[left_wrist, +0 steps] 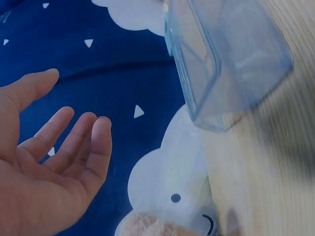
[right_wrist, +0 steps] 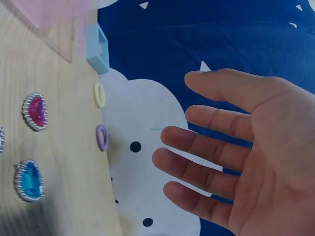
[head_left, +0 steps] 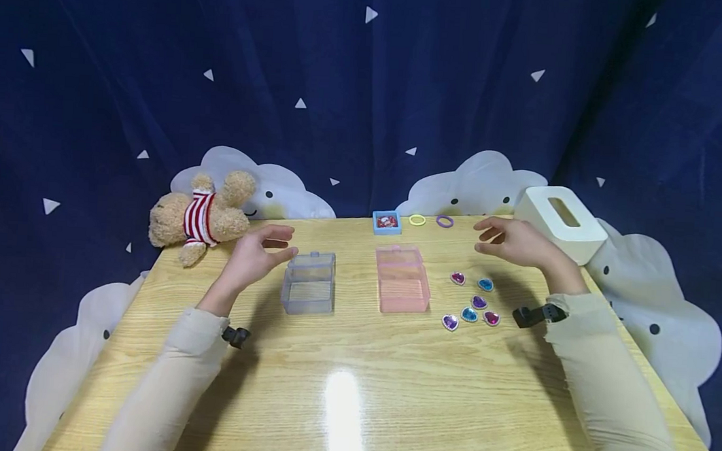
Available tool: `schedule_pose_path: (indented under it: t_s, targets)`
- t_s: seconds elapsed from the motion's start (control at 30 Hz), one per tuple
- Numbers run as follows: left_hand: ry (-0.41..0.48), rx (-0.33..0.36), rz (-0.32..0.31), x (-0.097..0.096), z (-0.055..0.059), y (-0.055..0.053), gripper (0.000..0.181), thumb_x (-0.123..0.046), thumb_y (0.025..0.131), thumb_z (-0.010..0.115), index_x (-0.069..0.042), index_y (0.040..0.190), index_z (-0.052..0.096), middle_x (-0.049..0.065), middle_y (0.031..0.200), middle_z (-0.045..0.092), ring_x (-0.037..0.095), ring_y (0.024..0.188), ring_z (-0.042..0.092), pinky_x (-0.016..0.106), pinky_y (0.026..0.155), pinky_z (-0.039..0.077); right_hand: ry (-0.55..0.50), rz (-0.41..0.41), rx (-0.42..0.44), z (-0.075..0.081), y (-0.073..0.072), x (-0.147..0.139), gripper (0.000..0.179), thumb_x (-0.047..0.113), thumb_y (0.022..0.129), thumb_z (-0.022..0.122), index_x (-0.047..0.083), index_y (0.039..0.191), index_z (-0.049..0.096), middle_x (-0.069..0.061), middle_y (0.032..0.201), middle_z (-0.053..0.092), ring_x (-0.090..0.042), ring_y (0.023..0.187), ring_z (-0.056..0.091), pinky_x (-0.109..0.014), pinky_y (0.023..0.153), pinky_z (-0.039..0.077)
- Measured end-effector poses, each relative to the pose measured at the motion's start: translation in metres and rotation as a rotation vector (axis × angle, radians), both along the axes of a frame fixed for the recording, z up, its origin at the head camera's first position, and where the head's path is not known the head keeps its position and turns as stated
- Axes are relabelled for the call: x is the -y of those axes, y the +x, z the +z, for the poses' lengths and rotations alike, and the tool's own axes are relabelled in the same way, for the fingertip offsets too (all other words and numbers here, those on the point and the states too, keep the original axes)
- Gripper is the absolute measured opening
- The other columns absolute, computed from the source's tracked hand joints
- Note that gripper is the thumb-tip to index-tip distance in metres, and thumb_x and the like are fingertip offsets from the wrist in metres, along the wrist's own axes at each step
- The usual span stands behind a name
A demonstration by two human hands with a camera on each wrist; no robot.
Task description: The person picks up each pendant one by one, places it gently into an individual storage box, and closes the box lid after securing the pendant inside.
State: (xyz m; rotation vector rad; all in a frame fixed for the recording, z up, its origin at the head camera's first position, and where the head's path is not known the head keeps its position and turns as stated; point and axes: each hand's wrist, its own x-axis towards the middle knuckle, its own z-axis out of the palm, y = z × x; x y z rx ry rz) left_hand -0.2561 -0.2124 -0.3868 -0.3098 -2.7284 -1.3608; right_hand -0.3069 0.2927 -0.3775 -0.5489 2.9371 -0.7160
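Observation:
My left hand point(head_left: 258, 253) hovers beside a clear bluish plastic box point(head_left: 309, 308), its fingers loosely bent and holding nothing. That box stands with its lid raised. To its right is a pink clear plastic box point(head_left: 404, 303), also with the lid up. My right hand point(head_left: 515, 242) is held above the table's right side, fingers relaxed and apart, with nothing in them. Below it lie several heart-shaped gems with silvery beaded rims, among them a blue gem point(right_wrist: 30, 180) and a pink gem point(right_wrist: 35, 112). A purple ring point(head_left: 444, 221) and a yellow ring point(head_left: 417, 219) lie near the back edge.
At the back left a teddy bear point(head_left: 198, 218) in a striped shirt lies on its side. A small blue square case point(head_left: 387, 222) sits at the back edge. The white tissue box point(head_left: 581, 230) stands at the back right. Behind hangs a dark blue curtain point(head_left: 320, 60).

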Motion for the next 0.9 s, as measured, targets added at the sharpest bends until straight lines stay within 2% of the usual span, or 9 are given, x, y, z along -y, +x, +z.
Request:
schedule_pose_path:
  t_s: [0.17,0.37,0.5,0.67,0.9]
  targets:
    - [0.028,0.01,-0.008,-0.01,-0.004,0.003,0.045,-0.021,0.09,0.075,-0.011,0.132,0.063,0.013,0.13,0.067,0.035,0.118,0.066,0.045,0.091,0.058,-0.04,-0.004,0.018,-0.011,-0.002,0.001,0.045,0.033,0.093,0.071,0.008,0.13,0.062,-0.016,0.114,0.072,-0.031,0.103,0.069,-0.041,0.082,0.056]
    - [0.102,0.061,-0.04,-0.029,-0.011,0.006,0.044,-0.023,0.091,0.075,-0.016,0.132,0.062,0.009,0.132,0.065,0.029,0.118,0.066,0.041,0.089,0.058,-0.099,0.028,0.065,-0.022,0.0,0.001,0.043,0.029,0.092,0.073,0.007,0.127,0.063,-0.015,0.113,0.072,-0.031,0.105,0.069,-0.042,0.088,0.057]
    - [0.151,0.103,-0.055,-0.043,-0.019,0.007,0.044,-0.023,0.091,0.074,-0.018,0.133,0.062,0.007,0.134,0.064,0.027,0.119,0.065,0.041,0.091,0.058,-0.098,0.025,0.072,-0.03,0.0,0.001,0.042,0.029,0.091,0.074,0.008,0.126,0.064,-0.013,0.111,0.072,-0.028,0.104,0.068,-0.039,0.087,0.055]
    - [0.207,0.112,-0.063,-0.062,-0.029,0.009,0.043,-0.02,0.09,0.075,-0.017,0.131,0.063,0.008,0.131,0.065,0.03,0.118,0.065,0.04,0.092,0.058,-0.1,0.034,0.076,-0.039,0.0,0.001,0.039,0.025,0.091,0.074,0.008,0.125,0.065,-0.011,0.11,0.073,-0.026,0.103,0.066,-0.035,0.086,0.052]
    - [0.163,0.114,-0.076,-0.089,-0.042,0.017,0.042,-0.025,0.089,0.076,-0.018,0.129,0.065,0.006,0.128,0.067,0.027,0.113,0.068,0.034,0.083,0.06,-0.132,0.046,0.1,-0.054,-0.001,0.003,0.038,0.017,0.089,0.075,0.003,0.124,0.065,-0.014,0.112,0.072,-0.028,0.103,0.067,-0.033,0.086,0.055]
